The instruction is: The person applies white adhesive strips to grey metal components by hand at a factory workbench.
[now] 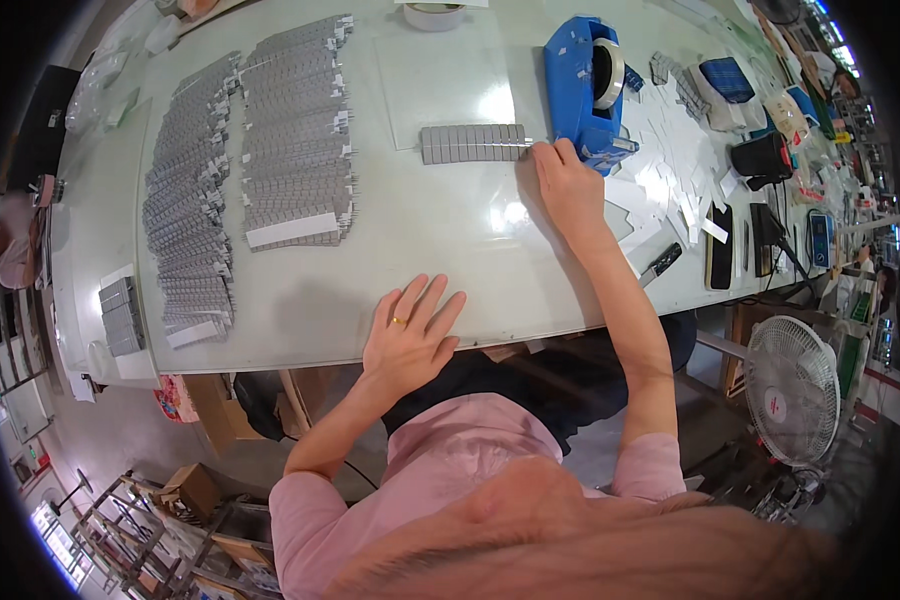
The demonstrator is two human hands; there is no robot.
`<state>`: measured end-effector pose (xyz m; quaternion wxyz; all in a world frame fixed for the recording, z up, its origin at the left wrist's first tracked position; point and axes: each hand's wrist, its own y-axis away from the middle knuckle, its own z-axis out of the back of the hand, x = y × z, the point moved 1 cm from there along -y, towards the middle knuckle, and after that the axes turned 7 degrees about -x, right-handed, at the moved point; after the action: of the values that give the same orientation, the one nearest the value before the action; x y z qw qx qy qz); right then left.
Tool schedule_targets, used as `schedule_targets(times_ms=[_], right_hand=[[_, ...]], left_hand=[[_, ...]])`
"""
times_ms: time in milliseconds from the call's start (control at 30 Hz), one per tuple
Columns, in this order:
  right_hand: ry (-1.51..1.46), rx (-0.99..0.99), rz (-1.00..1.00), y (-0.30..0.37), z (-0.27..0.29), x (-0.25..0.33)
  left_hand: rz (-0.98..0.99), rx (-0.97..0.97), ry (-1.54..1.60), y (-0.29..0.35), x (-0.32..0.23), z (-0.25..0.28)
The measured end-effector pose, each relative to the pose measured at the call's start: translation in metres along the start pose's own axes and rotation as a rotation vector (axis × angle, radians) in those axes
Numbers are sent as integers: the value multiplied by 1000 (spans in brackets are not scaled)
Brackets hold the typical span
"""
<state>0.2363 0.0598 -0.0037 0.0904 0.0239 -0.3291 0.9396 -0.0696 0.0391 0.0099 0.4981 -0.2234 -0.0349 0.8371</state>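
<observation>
A short grey segmented strip (473,144) with a thin light line along it lies crosswise on the pale table. At its right end my right hand (570,190) is closed, fingertips pinched on the small light tab there. Just beyond that hand stands a blue tape dispenser (568,75) holding a roll of tape (608,74). My left hand (410,335) rests open at the table's near edge, fingers spread, a ring on one finger, holding nothing. Two long overlapping rows of similar grey strips, a left row (185,200) and a right row (295,130), lie to the left.
A small grey stack (121,316) sits at the table's left. White paper pieces (670,190), a black-handled knife (661,262), a phone (718,248) and a black-and-red device (760,158) lie on the right. Another tape roll (433,16) is at the far edge; a fan (792,390) stands beside the table.
</observation>
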Motion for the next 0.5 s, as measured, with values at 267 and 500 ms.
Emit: schedule_targets(times_ms=[267, 500], right_hand=[[29, 31, 67, -7, -1, 4], [12, 1, 76, -7, -4, 2]], left_hand=[[-2, -13, 27, 0, 1, 0], [-7, 26, -34, 0, 1, -1]])
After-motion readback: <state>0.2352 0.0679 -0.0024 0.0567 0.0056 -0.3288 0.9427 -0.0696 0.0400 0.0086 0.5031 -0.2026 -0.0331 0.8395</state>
